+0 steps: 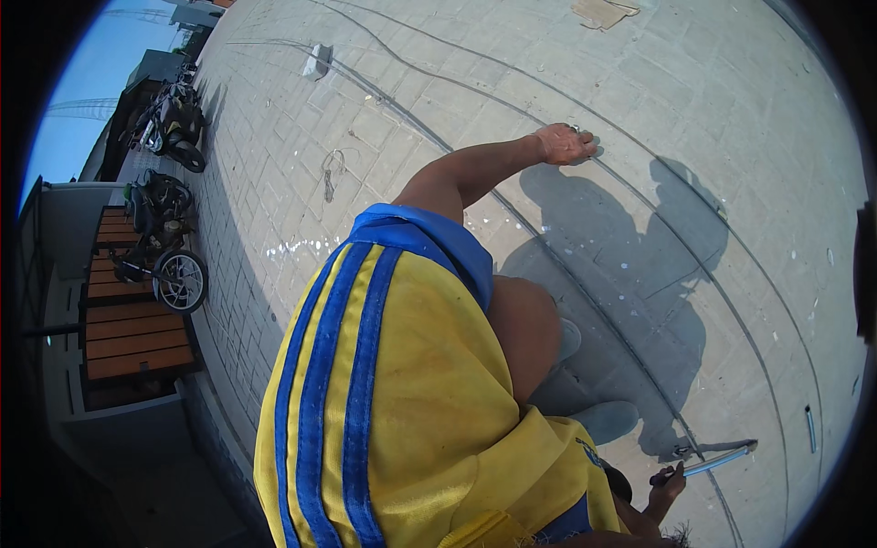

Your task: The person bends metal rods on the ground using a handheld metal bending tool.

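My left hand (567, 144) reaches out to the paving, its fingers curled down over a long thin grey wire or rod (692, 250); the underside of the grip is hidden. A shiny ring-like spot shows on that hand. At the lower right, my right hand (670, 481) is closed on the dark grip of a hand tool with a shiny bluish metal shaft (716, 463). The tool's far end is dark and too small to identify. Between the hands, another thicker line (582, 288) crosses the ground past my shoes (606, 421). My knee is bent under the yellow shirt.
A further wire (767, 284) runs beyond these. A short bluish metal piece (811, 429) lies at right. A pale block (317, 62), flattened cardboard (603, 12) and a tangled string (331, 175) are on the paving. Motorcycles (181, 281) stand by an orange-brown slatted gate (137, 342).
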The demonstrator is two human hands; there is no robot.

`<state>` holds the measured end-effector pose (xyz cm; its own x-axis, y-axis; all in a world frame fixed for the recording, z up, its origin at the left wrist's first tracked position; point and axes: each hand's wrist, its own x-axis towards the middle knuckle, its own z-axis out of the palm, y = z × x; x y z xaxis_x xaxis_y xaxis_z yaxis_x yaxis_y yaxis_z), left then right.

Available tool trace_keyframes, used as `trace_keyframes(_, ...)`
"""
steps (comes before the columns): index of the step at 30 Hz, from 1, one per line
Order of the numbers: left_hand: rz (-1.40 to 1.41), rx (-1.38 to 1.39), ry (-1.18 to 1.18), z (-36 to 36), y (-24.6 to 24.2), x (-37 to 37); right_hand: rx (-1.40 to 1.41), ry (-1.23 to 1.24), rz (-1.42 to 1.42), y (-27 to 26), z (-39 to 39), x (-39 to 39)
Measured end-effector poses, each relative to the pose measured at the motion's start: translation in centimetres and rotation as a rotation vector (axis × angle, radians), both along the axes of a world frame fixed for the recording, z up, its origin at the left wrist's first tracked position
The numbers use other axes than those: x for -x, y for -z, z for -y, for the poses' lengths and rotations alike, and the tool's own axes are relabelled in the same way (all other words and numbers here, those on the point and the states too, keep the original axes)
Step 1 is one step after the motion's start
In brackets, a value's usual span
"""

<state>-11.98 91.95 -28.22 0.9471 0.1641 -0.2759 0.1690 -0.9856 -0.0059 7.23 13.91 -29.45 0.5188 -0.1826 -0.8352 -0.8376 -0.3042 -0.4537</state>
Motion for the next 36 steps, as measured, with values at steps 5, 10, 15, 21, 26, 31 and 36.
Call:
trace_keyframes(5,0.174,0.135,0.240,6.3,-1.3,-6.2,0.031,0.149,0.110,-2.0,-1.1,0.9)
trace_keyframes(10,0.162,0.425,0.308,19.9,-2.6,-12.4,-0.011,0.069,0.161,-3.8,-3.3,-1.1)
trace_keyframes(15,0.110,0.875,0.361,31.6,-3.3,-16.3,0.096,0.090,0.147,-2.2,-7.3,-2.2)
trace_keyframes(21,-0.262,1.203,0.322,36.9,-3.3,-16.3,0.784,-0.247,0.534,-5.1,-5.5,-3.4)
trace_keyframes(26,-0.570,1.254,0.066,30.5,-5.1,-12.8,0.873,-1.074,0.927,-9.7,-10.8,-8.2)
trace_keyframes(31,-0.769,0.984,-0.029,19.9,-4.4,-7.7,0.671,-1.778,0.861,-5.1,-10.7,-12.9)
trace_keyframes(36,-0.374,0.726,0.007,12.2,-3.9,-2.0,0.658,-1.846,1.028,-7.5,-11.5,-17.9)
